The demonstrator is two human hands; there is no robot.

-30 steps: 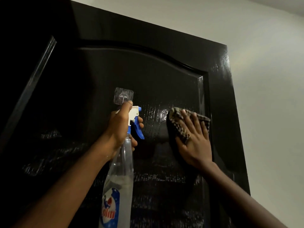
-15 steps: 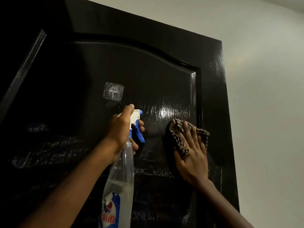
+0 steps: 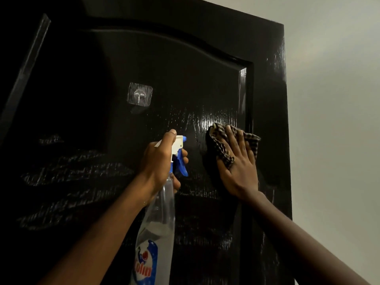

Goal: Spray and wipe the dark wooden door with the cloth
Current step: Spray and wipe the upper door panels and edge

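Since the one dark wooden door [image 3: 185, 68] fills the view with wet streaks from 7 to 3 o'clock, judged step: wiping. One checked cloth [image 3: 218, 145], 3 o'clock of centre, lies on the panel under the right hand [image 3: 238, 167], fingers spread, pressing. Left hand [image 3: 158, 161], centre, curls round one spray bottle [image 3: 160, 223], nozzle toward the door. Next move likely needs strokes up the panel, skirting one adhesive hook [image 3: 140, 96] at 11 o'clock.

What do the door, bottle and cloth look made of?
The door looks like dark wood under glossy varnish: grain lines catch the light. The bottle seems clear plastic: see-through body, printed label. The cloth looks woven fabric: checked pattern, soft folds.
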